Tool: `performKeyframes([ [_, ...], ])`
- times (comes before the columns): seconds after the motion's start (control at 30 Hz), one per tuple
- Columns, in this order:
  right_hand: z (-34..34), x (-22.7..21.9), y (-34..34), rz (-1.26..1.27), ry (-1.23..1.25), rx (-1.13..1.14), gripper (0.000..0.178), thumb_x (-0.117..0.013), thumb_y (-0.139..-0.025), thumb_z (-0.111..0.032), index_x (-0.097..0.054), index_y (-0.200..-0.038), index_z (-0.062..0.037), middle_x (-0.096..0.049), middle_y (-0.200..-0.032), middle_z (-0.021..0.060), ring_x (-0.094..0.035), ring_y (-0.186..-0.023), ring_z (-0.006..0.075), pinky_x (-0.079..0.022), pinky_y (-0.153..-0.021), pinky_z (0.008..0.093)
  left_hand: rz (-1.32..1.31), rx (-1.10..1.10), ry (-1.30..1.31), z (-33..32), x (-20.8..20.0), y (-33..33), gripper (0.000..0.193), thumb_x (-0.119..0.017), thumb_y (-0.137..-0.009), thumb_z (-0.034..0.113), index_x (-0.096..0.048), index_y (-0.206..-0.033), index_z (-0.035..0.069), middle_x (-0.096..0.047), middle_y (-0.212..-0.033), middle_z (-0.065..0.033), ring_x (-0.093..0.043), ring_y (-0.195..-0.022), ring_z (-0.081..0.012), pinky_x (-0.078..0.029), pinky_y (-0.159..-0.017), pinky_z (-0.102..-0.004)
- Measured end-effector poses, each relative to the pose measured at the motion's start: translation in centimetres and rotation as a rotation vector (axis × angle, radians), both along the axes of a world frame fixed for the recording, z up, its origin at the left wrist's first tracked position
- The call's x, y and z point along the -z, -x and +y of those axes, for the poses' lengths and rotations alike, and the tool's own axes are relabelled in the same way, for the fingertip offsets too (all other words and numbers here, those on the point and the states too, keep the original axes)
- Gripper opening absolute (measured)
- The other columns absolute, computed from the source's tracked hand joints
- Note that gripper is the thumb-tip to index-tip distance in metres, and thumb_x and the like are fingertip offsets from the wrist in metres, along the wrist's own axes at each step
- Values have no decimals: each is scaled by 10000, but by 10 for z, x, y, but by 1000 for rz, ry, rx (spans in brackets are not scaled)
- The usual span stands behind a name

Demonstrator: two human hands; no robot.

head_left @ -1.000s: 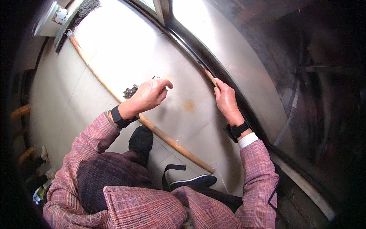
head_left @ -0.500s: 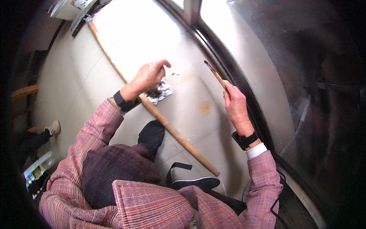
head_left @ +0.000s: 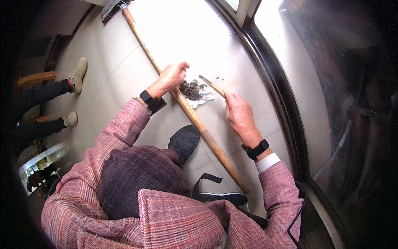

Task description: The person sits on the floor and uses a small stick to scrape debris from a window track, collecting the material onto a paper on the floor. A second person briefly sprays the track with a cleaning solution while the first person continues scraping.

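My right hand [head_left: 240,112] is closed around the light wooden handle of a slim tool [head_left: 213,86] with a narrow, dark blade-like end. That end points left, over a white paper [head_left: 204,98] on the floor. A heap of dark, crumbly debris [head_left: 191,89] lies on the paper. My left hand [head_left: 172,76] hovers beside the heap, above a long wooden pole [head_left: 188,110]. Its fingers are bent and somewhat apart, and nothing shows in them.
The pole runs diagonally past my shoe [head_left: 184,141] to a grey broom-like head [head_left: 111,10]. A black slipper [head_left: 222,198] lies near its lower end. Another person's shoes [head_left: 78,74] are at the left. A dark door-frame track [head_left: 275,89] curves along the right.
My right hand has brought the tool left and down, close to the debris. The left hand has shifted slightly, uncovering more of the heap. The view has moved, showing more of the other person's feet.
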State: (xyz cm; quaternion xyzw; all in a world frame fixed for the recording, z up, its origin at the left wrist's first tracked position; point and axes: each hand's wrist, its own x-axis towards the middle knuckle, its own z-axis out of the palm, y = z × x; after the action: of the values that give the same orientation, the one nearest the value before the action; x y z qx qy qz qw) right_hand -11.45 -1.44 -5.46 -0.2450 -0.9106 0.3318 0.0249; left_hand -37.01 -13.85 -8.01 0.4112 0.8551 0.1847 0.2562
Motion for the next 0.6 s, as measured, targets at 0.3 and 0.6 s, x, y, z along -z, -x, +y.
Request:
performKeyframes([
  [0.3, -16, 24, 20, -22, -184, -18, 357, -527, -856, -8, -575, -1205, -66, -561, -912, 130, -576, -889, 308, -533, -752, 404, 22, 18, -108, -2, 22, -1, 219, -539, -885, 99, -633, -1074, 40, -690, -858, -159, -684, -795, -322, -543, -727, -396],
  [0.6, -18, 29, 22, -72, -444, -76, 327, -604, -814, -63, -617, -1141, -65, -564, -888, 58, -595, -864, 209, -553, -684, 306, 93, 108, 22, 0, 22, -4, 125, -558, -855, 140, -624, -939, 76, -667, -765, -161, -662, -767, -370, -516, -686, -460],
])
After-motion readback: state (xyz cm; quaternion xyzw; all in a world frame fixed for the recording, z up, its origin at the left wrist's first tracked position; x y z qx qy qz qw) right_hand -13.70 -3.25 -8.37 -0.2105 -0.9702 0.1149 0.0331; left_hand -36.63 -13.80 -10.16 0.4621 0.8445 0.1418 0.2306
